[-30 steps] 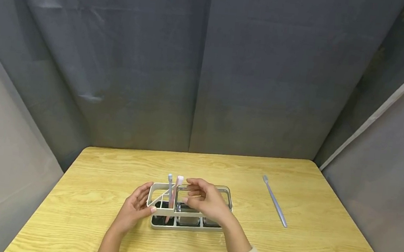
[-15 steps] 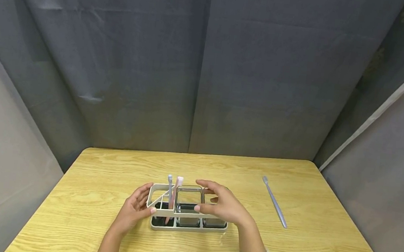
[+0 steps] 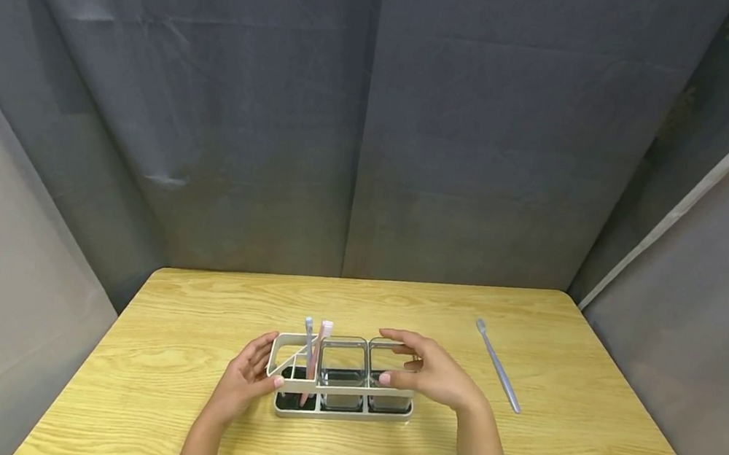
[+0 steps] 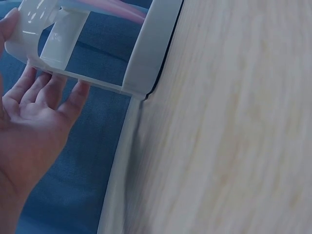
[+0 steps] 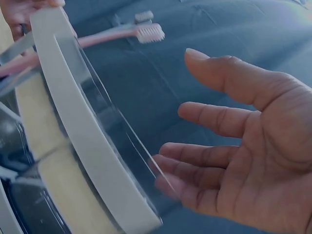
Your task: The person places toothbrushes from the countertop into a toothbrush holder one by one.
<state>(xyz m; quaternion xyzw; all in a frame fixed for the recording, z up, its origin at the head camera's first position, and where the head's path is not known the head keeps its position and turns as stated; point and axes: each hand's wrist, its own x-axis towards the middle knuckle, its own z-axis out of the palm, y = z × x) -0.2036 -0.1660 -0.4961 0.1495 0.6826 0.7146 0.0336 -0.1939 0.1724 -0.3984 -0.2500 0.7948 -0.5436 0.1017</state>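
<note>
The white rack [image 3: 343,379] sits on the bench [image 3: 198,314] near its front edge, long axis running left to right, between the two hands. The left hand [image 3: 243,381] rests against its left end, fingers straight and relaxed, gripping nothing. The right hand [image 3: 439,375] hovers over the right end, released, fingers spread and just off the clear cup [image 3: 390,376]. A pink toothbrush [image 3: 315,358] stands in the left compartment. A grey toothbrush [image 3: 497,374] lies to the right, angled near-to-far, nearer the right hand.

Pink toothbrush [image 3: 314,358], white rack [image 3: 339,408], grey toothbrush [image 3: 498,366], yellow wood-grain table [image 3: 581,439]
</note>
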